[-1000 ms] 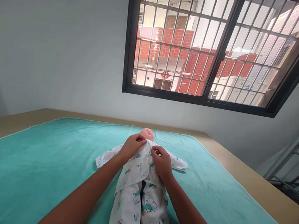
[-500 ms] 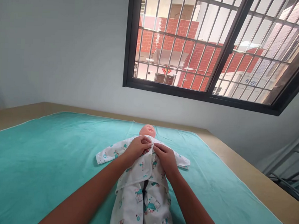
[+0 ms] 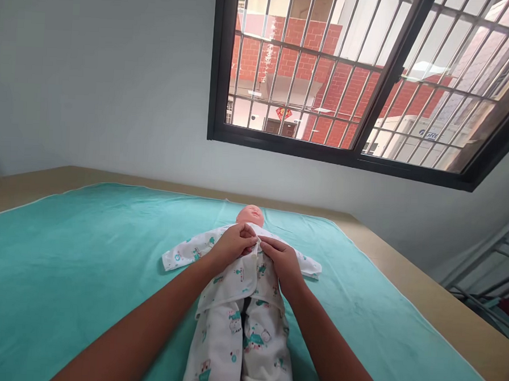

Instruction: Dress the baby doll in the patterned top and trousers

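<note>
A baby doll (image 3: 250, 215) lies on its back, its head toward the wall. It wears a white printed baby jacket (image 3: 235, 280) with both sleeves spread out, and matching trousers (image 3: 218, 345). At the chest, my left hand (image 3: 237, 242) pinches the jacket's front edge. Close against it, my right hand (image 3: 280, 259) grips the same front opening from the other side, fingertips nearly meeting the left ones. Whatever fastener lies between the fingertips is hidden. Below the hands, the jacket's front flap hangs over the top of the trousers.
A turquoise cloth (image 3: 84, 267) covers most of the tan tabletop (image 3: 411, 284). Behind it rises a grey-white wall (image 3: 115, 81) with a dark-framed, barred window (image 3: 282, 146). A metal rack (image 3: 489, 271) stands beyond the right edge.
The view has tilted slightly, so the doll, table and window sit a little higher. Both hands stay at the jacket's chest with almost the same grip.
</note>
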A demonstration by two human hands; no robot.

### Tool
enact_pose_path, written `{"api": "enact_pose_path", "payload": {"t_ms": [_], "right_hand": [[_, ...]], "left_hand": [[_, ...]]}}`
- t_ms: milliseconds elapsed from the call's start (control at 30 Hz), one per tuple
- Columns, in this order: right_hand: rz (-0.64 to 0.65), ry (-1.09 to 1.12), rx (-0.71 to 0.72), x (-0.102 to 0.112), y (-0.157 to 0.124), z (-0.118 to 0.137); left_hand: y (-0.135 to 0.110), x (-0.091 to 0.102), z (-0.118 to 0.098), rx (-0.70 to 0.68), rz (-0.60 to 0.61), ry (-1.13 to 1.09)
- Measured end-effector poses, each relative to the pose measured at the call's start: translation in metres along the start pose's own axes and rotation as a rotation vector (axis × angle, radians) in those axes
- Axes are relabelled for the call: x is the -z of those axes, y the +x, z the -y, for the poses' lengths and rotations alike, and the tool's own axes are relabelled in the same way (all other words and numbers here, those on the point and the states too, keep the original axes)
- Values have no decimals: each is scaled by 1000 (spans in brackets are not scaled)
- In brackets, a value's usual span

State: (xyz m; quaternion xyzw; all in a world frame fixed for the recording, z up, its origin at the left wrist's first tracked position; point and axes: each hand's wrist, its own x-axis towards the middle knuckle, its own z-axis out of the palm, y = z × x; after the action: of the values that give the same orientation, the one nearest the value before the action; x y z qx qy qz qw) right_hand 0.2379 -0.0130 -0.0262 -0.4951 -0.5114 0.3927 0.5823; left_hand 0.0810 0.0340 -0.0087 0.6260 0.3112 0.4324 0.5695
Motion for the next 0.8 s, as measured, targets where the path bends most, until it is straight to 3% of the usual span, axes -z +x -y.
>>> {"api": "enact_pose_path", "payload": {"t_ms": [300,500,800], "right_hand": [[61,-57,14,2,0,5],[45,-149,8,1,0,2],[-7,-178,67,0,0,-3]], "left_hand": [[-3,-4,-3,-54,-24,150],[-5,-8,-4,-73,-136,337],[-3,-9,0,-28,-133,140]]}}
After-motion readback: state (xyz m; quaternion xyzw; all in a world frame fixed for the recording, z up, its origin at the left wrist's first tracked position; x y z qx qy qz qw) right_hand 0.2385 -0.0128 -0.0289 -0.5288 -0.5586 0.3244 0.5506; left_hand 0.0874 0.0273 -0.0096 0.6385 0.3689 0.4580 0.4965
